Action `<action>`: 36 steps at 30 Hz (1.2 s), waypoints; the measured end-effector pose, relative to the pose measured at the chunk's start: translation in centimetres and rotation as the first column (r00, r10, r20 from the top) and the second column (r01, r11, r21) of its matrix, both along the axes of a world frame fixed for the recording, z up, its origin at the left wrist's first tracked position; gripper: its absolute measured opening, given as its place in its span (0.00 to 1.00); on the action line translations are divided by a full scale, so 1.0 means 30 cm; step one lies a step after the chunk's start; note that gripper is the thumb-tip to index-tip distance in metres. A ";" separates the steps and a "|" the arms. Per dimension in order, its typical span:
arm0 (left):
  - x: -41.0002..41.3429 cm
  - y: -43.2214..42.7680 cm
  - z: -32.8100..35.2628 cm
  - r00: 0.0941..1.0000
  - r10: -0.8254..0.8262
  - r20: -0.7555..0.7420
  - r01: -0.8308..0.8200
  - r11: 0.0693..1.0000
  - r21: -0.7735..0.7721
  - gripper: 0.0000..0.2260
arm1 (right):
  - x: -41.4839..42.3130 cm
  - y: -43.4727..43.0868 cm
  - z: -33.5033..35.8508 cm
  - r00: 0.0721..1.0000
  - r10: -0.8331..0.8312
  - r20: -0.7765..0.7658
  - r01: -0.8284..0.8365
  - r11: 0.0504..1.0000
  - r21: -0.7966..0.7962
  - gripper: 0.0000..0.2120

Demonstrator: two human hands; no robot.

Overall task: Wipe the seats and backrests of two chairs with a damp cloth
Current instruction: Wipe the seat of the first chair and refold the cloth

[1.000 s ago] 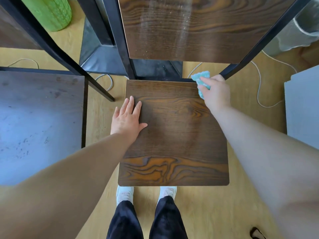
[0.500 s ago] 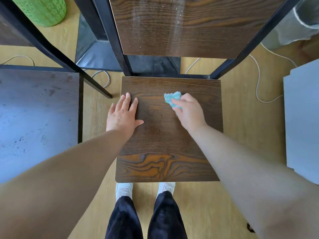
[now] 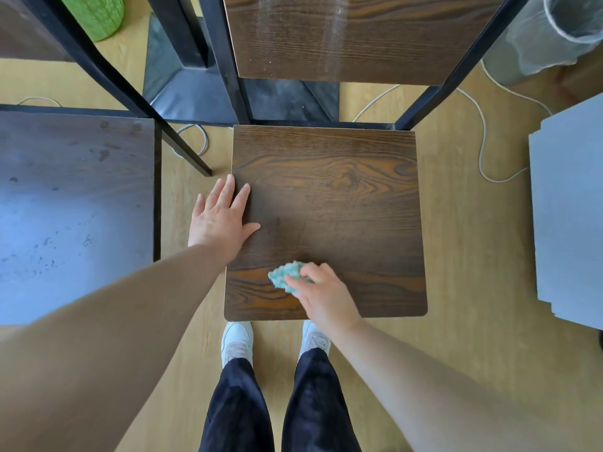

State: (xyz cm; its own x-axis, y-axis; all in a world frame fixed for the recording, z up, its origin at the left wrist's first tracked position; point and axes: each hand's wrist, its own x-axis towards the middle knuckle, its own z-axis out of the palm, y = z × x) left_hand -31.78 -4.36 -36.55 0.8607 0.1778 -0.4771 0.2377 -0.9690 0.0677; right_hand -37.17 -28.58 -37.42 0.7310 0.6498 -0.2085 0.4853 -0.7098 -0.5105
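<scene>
In the middle of the frame, the left hand (image 3: 222, 220) is lying flat on the left edge of the wooden seat (image 3: 342, 197), its fingers straight and close together and its thumb sticking out to the right. Lower down, near the seat's front edge, the right hand (image 3: 328, 296) is pressing a crumpled teal cloth (image 3: 283, 276) onto the wood, with the fingers curling over the cloth and gripping it. The backrest (image 3: 342, 37) is standing at the top centre between 2 black frame bars, with pale streaks showing on it. A 2nd chair's dark seat (image 3: 75, 203) is filling the left side, marked with spots. A green object (image 3: 94, 13) is sitting in the upper left, a lined bin (image 3: 551, 34) in the upper right, and a white cable (image 3: 482, 141) is trailing over the floor beside a grey board (image 3: 569, 207) on the right.
</scene>
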 end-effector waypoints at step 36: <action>-0.063 0.149 -0.008 0.998 0.051 -0.042 -0.057 0.988 -0.146 0.34 | 0.725 0.394 -0.015 0.680 -0.732 0.035 0.733 0.680 -0.019 0.15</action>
